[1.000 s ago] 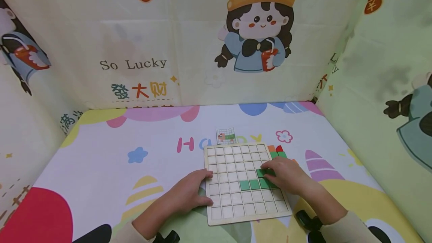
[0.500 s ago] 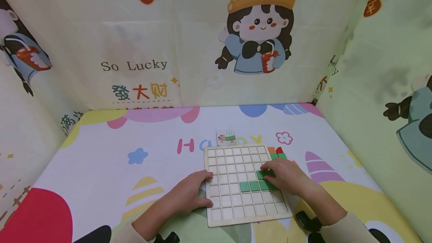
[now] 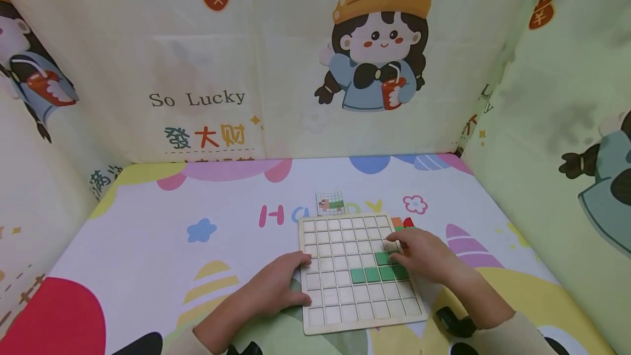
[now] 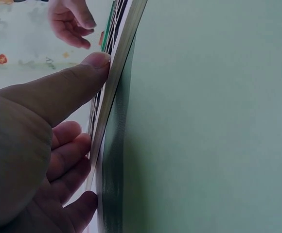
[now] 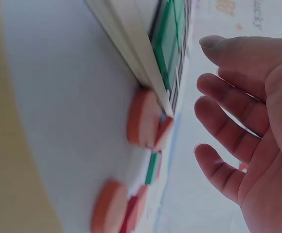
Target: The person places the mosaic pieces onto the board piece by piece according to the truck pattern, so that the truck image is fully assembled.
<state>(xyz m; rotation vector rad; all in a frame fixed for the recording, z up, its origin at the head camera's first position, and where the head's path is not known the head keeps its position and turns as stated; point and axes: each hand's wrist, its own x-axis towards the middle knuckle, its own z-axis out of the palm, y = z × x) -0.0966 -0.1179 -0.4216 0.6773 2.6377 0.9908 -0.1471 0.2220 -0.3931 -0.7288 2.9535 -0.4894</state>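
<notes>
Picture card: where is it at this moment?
In the head view, the picture card lies on the table just beyond the board's far edge, left of that edge's middle.

At seven o'clock in the head feed that reaches me from afar, the left sleeve (image 3: 186,342), plain pale beige, ends in a soft cuff at the wrist. Beside it, nearer six o'clock, I see a black wrist device (image 3: 245,348), cropped by the lower edge. The right sleeve (image 3: 515,336), at four o'clock, matches in colour; just inside its cuff sits a second black device (image 3: 454,323), glossy and rounded. Both hands are bare. My wrist feeds show the left hand (image 4: 39,141) at eight o'clock and the right hand (image 5: 277,121) at three o'clock, with rounded fingertips and short nails.
</notes>
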